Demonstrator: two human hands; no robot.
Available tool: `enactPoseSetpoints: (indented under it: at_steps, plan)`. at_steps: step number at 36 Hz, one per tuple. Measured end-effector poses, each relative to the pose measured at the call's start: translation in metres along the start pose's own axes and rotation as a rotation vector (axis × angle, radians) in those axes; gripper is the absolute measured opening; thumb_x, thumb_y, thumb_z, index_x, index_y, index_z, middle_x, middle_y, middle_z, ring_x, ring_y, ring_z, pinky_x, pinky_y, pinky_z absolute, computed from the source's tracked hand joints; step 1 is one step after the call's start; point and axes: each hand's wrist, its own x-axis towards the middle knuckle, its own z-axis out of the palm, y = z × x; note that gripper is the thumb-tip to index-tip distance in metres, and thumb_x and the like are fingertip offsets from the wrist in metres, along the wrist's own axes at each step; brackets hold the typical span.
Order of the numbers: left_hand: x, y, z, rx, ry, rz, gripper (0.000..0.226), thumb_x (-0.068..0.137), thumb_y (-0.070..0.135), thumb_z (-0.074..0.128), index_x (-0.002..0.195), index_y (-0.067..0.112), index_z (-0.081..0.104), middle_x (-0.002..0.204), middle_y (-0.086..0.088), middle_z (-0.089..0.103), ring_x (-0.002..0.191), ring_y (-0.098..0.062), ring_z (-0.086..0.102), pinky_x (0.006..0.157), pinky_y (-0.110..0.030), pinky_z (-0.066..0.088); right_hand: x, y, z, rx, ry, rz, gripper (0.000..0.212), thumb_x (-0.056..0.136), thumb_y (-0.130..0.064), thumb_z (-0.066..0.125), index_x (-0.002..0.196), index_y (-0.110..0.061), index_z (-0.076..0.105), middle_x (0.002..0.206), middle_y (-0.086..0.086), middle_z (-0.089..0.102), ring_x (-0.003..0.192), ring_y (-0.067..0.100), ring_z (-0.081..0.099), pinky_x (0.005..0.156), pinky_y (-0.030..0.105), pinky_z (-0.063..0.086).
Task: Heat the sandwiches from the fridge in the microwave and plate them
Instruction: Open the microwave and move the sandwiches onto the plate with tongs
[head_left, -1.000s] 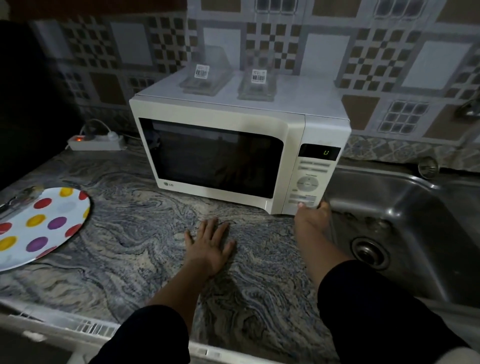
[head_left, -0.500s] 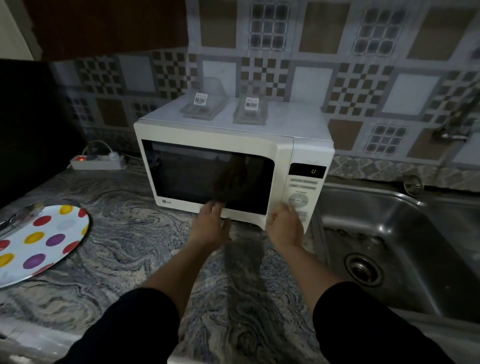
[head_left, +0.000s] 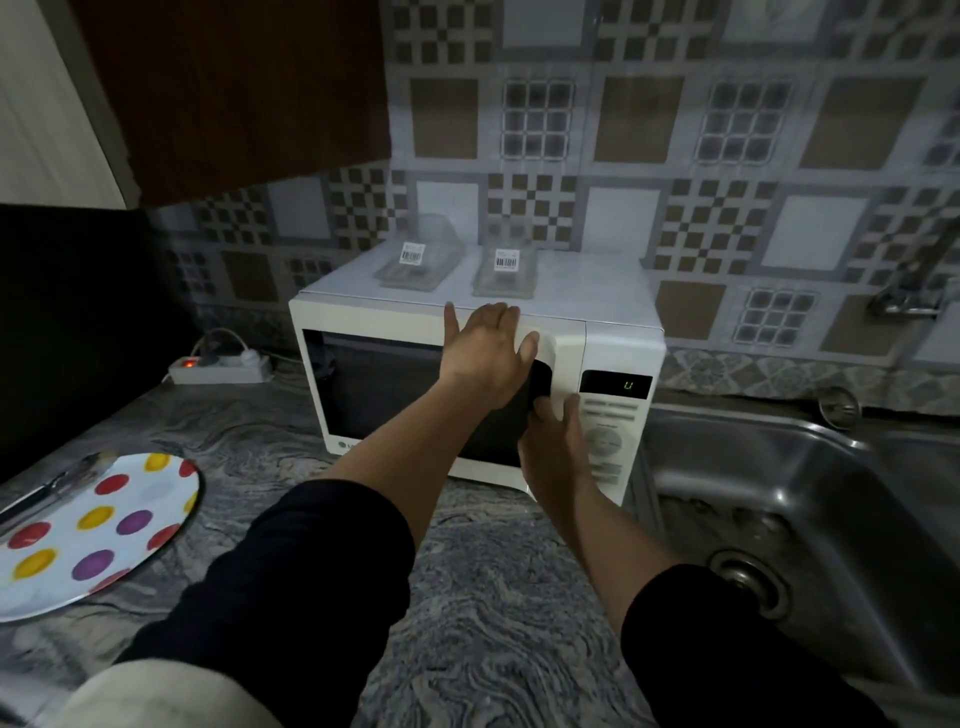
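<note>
The white microwave (head_left: 597, 296) stands on the marble counter, its display showing a green digit. Its dark door (head_left: 374, 395) looks closed. My left hand (head_left: 483, 353) lies flat on the door's upper right part, fingers apart and reaching the top edge. My right hand (head_left: 553, 441) is just below it, fingers curled around the door's right edge beside the control panel. Two clear plastic sandwich boxes with barcode labels sit on top of the microwave, one on the left (head_left: 415, 260) and one on the right (head_left: 505, 267). A white plate with coloured dots (head_left: 98, 525) lies at the left.
A steel sink (head_left: 779, 467) adjoins the microwave on the right, with a tap (head_left: 909, 296) above it. A power strip with a red light (head_left: 218, 366) lies behind the microwave's left side. A utensil (head_left: 57, 483) rests on the plate's far rim. A dark cabinet (head_left: 234, 93) hangs overhead.
Both hands rose from the counter to the microwave door: the left went to its upper right part, the right from the panel's bottom to the door's right edge. The view tilted up.
</note>
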Motion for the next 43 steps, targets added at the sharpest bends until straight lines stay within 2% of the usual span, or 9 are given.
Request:
enactPoseSetpoints:
  at_steps: [2, 7, 12, 18, 23, 26, 30, 37, 43]
  plan:
    - [0.003, -0.001, -0.004, -0.031, -0.034, -0.019, 0.053, 0.102, 0.039, 0.02, 0.149, 0.016, 0.028, 0.154, -0.004, 0.031, 0.145, -0.018, 0.024, 0.119, -0.049, -0.001, -0.007, 0.005, -0.005, 0.104, 0.021, 0.039, 0.046, 0.045, -0.041, 0.09, 0.085, -0.02, 0.081, 0.103, 0.004, 0.073, 0.099, 0.023, 0.065, 0.09, 0.048, 0.047]
    - [0.003, -0.006, -0.006, -0.108, -0.11, -0.026, 0.053, 0.102, 0.037, 0.019, 0.152, 0.018, 0.019, 0.158, -0.002, 0.021, 0.148, -0.017, 0.015, 0.12, -0.046, 0.003, -0.001, 0.01, -0.003, 0.082, 0.026, -0.087, 0.037, 0.1, -0.027, 0.042, 0.132, -0.018, 0.057, 0.141, 0.005, 0.047, 0.133, 0.024, 0.033, 0.112, 0.043, 0.023]
    - [0.002, -0.012, -0.008, -0.122, -0.158, -0.033, 0.055, 0.102, 0.041, 0.017, 0.153, 0.021, 0.018, 0.16, 0.002, 0.015, 0.149, -0.015, 0.009, 0.12, -0.048, -0.002, -0.001, -0.003, -0.005, 0.241, 0.144, 0.102, 0.025, 0.049, -0.022, 0.088, 0.072, -0.021, 0.078, 0.075, -0.004, 0.07, 0.079, 0.018, 0.062, 0.082, 0.035, 0.032]
    - [-0.017, -0.018, -0.018, -0.204, -0.146, -0.037, 0.055, 0.103, 0.041, 0.012, 0.152, 0.019, 0.022, 0.159, 0.001, 0.021, 0.148, -0.016, 0.012, 0.12, -0.047, -0.005, -0.023, -0.022, -0.012, 0.397, 0.014, 0.173, 0.016, 0.068, -0.011, 0.072, 0.061, -0.024, 0.067, 0.074, -0.009, 0.063, 0.077, 0.004, 0.043, 0.068, 0.009, 0.021]
    - [-0.042, -0.029, -0.029, -0.204, -0.118, 0.03, 0.053, 0.103, 0.04, 0.016, 0.152, 0.019, 0.022, 0.159, 0.0, 0.021, 0.149, -0.016, 0.009, 0.12, -0.048, -0.003, -0.048, -0.009, -0.071, 0.316, 0.424, 0.043, 0.047, 0.059, -0.03, 0.08, 0.104, -0.017, 0.071, 0.115, 0.008, 0.064, 0.105, 0.026, 0.049, 0.077, 0.041, 0.046]
    - [-0.058, -0.04, -0.036, -0.213, -0.12, 0.074, 0.052, 0.104, 0.038, 0.017, 0.151, 0.017, 0.024, 0.159, 0.0, 0.021, 0.149, -0.017, 0.007, 0.12, -0.049, 0.0, -0.06, -0.005, -0.092, 0.319, 0.437, 0.179, 0.039, 0.075, -0.038, 0.065, 0.109, -0.02, 0.069, 0.126, 0.009, 0.062, 0.123, 0.028, 0.044, 0.099, 0.054, 0.029]
    - [-0.087, -0.06, -0.048, -0.263, -0.128, 0.114, 0.052, 0.104, 0.036, 0.016, 0.151, 0.016, 0.025, 0.16, 0.0, 0.017, 0.15, -0.019, 0.003, 0.12, -0.048, 0.0, -0.083, -0.018, -0.116, 0.567, 0.387, 0.395, 0.047, 0.089, -0.039, 0.036, 0.125, -0.014, 0.054, 0.135, 0.014, 0.053, 0.127, 0.03, 0.043, 0.099, 0.053, 0.04]
    - [-0.14, -0.1, -0.072, -0.434, -0.209, 0.069, 0.052, 0.105, 0.031, 0.019, 0.154, 0.015, 0.016, 0.162, 0.0, 0.001, 0.149, -0.02, -0.012, 0.121, -0.047, 0.003, -0.117, -0.066, -0.179, 0.96, 0.223, 0.442, 0.052, 0.102, -0.04, 0.033, 0.147, -0.015, 0.033, 0.146, 0.006, 0.041, 0.129, 0.025, 0.044, 0.101, 0.036, 0.039]
    - [-0.175, -0.138, -0.087, -0.563, -0.264, -0.004, 0.054, 0.105, 0.03, 0.017, 0.155, 0.014, 0.004, 0.161, -0.001, -0.011, 0.149, -0.019, -0.012, 0.122, -0.043, 0.002, -0.128, -0.117, -0.23, 1.159, 0.236, 0.488, 0.044, 0.104, -0.032, 0.028, 0.144, -0.018, 0.04, 0.139, 0.01, 0.052, 0.122, 0.03, 0.052, 0.095, 0.034, 0.041]
